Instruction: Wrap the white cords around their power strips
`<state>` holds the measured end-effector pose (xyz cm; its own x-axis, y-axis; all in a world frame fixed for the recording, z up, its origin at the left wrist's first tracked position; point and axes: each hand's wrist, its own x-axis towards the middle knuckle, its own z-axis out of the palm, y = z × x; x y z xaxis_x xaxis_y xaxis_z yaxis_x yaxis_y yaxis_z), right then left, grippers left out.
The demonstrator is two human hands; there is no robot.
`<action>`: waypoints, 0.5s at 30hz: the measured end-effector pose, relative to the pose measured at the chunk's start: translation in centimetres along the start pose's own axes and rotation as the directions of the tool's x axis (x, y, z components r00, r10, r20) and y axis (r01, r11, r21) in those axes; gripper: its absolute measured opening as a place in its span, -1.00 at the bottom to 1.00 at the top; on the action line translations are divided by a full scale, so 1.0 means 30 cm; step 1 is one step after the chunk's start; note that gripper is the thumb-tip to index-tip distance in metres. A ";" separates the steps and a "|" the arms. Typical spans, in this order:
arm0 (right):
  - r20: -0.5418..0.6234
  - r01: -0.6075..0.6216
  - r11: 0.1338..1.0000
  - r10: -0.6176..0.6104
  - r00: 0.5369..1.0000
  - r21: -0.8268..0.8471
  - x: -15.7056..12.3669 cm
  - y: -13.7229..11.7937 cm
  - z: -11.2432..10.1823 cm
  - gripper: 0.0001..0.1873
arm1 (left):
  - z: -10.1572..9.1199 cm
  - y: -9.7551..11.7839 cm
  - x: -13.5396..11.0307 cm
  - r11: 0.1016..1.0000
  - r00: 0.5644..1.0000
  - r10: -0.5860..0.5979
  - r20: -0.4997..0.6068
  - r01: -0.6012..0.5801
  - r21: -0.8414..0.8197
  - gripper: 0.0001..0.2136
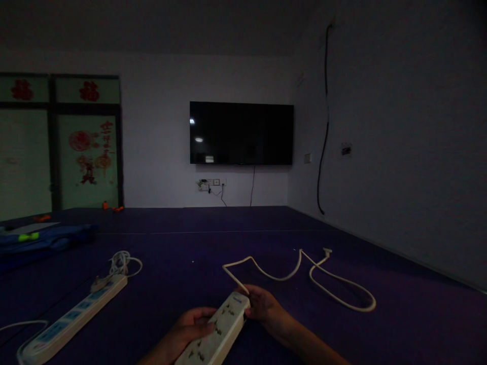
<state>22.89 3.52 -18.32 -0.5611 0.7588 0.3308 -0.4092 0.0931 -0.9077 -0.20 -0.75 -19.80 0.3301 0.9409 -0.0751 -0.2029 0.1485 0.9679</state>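
Note:
A white power strip (218, 332) lies on the dark purple surface (182, 268) just in front of me. My left hand (188, 327) grips its left side, fingers curled over the edge. My right hand (262, 304) is closed around the strip's far end, where the white cord (323, 284) leaves it. The cord loops away to the right and ends in a plug (327, 251) lying on the surface.
A second white power strip (72, 317) with a coiled cord (124, 263) lies to the left. Blue cloth with a green object (34, 238) sits at far left. A dark wall-mounted TV (241, 133) hangs ahead; a wall (399, 177) runs along the right.

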 end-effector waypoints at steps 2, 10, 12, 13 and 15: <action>-0.007 -0.002 1.000 0.002 1.000 -0.002 0.000 -0.002 0.005 -0.49 | 0.001 -0.005 0.003 1.000 1.000 -0.014 -0.019 0.014 -0.014 -0.49; -0.031 -0.002 1.000 0.002 1.000 -0.014 0.003 0.019 -0.008 -0.43 | 0.029 0.000 -0.017 0.995 0.999 -0.030 -0.015 0.029 -0.093 -0.42; -0.051 -0.016 0.999 0.015 0.999 -0.030 0.005 0.025 -0.012 -0.42 | 0.024 -0.008 -0.013 0.996 1.000 -0.015 0.013 0.016 -0.092 -0.40; -0.058 -0.023 0.999 0.020 0.998 -0.040 0.006 0.028 -0.012 -0.41 | 0.019 -0.013 -0.010 0.996 1.000 -0.009 0.023 0.011 -0.087 -0.38; -0.057 -0.028 0.998 0.025 0.998 -0.060 0.006 0.030 -0.012 -0.42 | 0.012 -0.022 -0.003 0.997 1.000 0.002 0.024 0.000 -0.074 -0.36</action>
<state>22.68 3.98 -19.16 -0.5288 0.7966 0.2928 -0.3493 0.1102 -0.9305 0.22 -1.05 -20.34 0.3515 0.9337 -0.0677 -0.2709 0.1706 0.9474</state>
